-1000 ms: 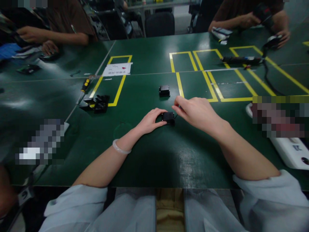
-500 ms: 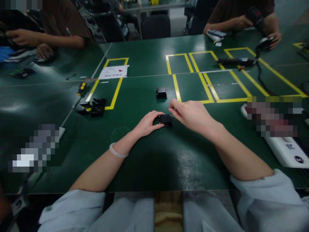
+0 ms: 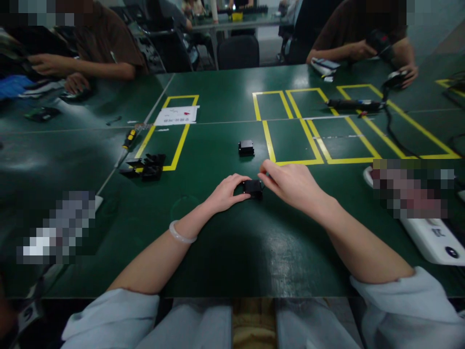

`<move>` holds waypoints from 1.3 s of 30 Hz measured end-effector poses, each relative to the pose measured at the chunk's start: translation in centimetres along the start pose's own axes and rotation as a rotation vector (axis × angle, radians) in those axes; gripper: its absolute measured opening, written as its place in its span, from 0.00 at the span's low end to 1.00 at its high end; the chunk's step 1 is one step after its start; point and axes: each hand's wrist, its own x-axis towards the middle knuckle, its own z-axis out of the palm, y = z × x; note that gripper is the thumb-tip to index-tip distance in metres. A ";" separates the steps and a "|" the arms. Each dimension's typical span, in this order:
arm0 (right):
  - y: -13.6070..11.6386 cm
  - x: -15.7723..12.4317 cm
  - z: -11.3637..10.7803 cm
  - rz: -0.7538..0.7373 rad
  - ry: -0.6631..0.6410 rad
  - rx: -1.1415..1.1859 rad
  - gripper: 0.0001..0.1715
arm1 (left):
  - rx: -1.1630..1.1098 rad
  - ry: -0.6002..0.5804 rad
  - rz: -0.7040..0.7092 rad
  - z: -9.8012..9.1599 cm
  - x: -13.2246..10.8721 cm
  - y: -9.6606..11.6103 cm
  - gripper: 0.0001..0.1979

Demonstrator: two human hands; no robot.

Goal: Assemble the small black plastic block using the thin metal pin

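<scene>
As the left hand (image 3: 229, 191) grips a block (image 3: 253, 186), paper lettering (image 3: 180, 120) is unreadable.

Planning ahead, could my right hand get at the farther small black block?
Probably yes: only green tabletop shows between that black block and your right hand, though its fingers look curled.

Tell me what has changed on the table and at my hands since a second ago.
Nothing on the green table has visibly moved, and nothing was taken hold of or let go; only the view has shifted, so the table sits slightly lower in the picture. Your left hand still grips the nearer black block, your right hand stays by its right end, and the farther black block is unmoved.
</scene>
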 end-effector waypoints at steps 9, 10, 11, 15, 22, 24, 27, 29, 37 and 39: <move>-0.2 -0.1 0.2 -0.030 0.024 0.035 0.14 | -0.012 -0.005 0.017 0.1 -0.1 -0.2 0.21; -0.2 -0.1 0.2 -0.026 0.022 0.036 0.14 | -0.014 -0.002 0.021 0.1 -0.1 -0.3 0.21; -0.3 -0.1 0.1 -0.022 0.018 0.032 0.14 | -0.016 0.000 0.024 0.1 0.0 -0.3 0.21; -0.5 -0.2 -0.1 -0.011 -0.016 -0.009 0.19 | -0.010 -0.004 0.028 0.2 0.0 -0.3 0.20; -0.8 -0.3 0.1 -0.012 -0.027 -0.075 0.21 | 0.074 0.018 0.031 0.4 0.0 0.1 0.21; -0.8 -0.4 0.2 -0.003 -0.018 -0.084 0.19 | 0.082 0.025 0.036 0.4 0.0 0.2 0.21; -0.7 -0.4 0.4 -0.004 -0.002 -0.078 0.17 | 0.087 0.031 0.045 0.3 0.0 0.3 0.22; -0.6 -0.5 0.5 -0.015 0.011 -0.064 0.16 | 0.087 0.029 0.047 0.3 -0.1 0.3 0.21; -0.4 -0.5 0.7 -0.046 0.049 -0.021 0.15 | 0.065 0.026 0.056 0.3 0.0 0.2 0.21; -0.4 -0.5 0.6 -0.043 0.044 -0.023 0.16 | 0.069 0.025 0.054 0.3 0.0 0.2 0.21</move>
